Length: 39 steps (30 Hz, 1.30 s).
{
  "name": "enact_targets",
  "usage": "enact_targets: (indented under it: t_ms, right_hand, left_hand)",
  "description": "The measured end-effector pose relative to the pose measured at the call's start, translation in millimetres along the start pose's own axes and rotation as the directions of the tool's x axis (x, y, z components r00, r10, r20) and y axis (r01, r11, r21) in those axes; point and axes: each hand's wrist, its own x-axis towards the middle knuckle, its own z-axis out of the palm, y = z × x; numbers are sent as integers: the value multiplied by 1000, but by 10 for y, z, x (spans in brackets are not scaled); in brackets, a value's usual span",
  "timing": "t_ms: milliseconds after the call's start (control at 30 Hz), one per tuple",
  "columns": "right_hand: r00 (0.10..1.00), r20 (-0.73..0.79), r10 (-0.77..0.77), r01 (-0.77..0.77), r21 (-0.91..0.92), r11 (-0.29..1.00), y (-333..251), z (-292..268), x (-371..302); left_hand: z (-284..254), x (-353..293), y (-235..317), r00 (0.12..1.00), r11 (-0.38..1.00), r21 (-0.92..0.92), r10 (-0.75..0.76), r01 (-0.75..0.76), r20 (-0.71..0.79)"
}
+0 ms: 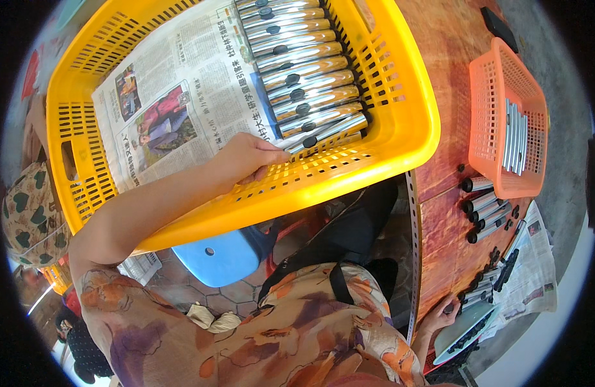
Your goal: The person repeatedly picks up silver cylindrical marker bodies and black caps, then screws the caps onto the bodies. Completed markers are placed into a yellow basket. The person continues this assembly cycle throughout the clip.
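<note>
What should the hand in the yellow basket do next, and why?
Maybe the left hand should straighten the slanted silver tube before letting go. The hand seems to pinch that tube's near end, and the tube sits at a slightly different angle from the neat row of tubes in the yellow basket.

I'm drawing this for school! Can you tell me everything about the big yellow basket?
The yellow basket looks like shiny plastic, upright, with an open top, rounded corners, slotted walls and a handle hole at its left end. Newspaper lies inside, with a row of silvery tubes on the right. The left hand reaches over its near wall, pinching a tube. I can't see what supports it.
</note>
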Motion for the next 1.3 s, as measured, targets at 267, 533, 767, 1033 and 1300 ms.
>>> enact_targets:
  t_ms: [267, 533, 767, 1033, 1300]
  right_hand:
    - [999, -16, -34, 33, -45, 998, -72, -8, 1]
    - [997, -44, -67, 66, -27, 997, -45, 30, 8]
    - [999, -39, -23, 23, -18, 1000, 43, 36, 0]
    - [994, -82, -78, 78, 7, 997, 204, 64, 15]
    - [994, -80, -78, 79, 10, 997, 40, 49, 21]
  left_hand:
    - [72, 123, 2, 998, 987, -150, -62, 63, 11]
    - [27, 41, 44, 998, 958, -277, -68, 69, 14]
    - [-20, 31, -4, 991, 950, -311, -47, 5, -127]
    - [0, 51, -22, 998, 993, -101, -58, 59, 7]
    - [13, 131, -79, 996, 950, -312, -5, 31, 85]
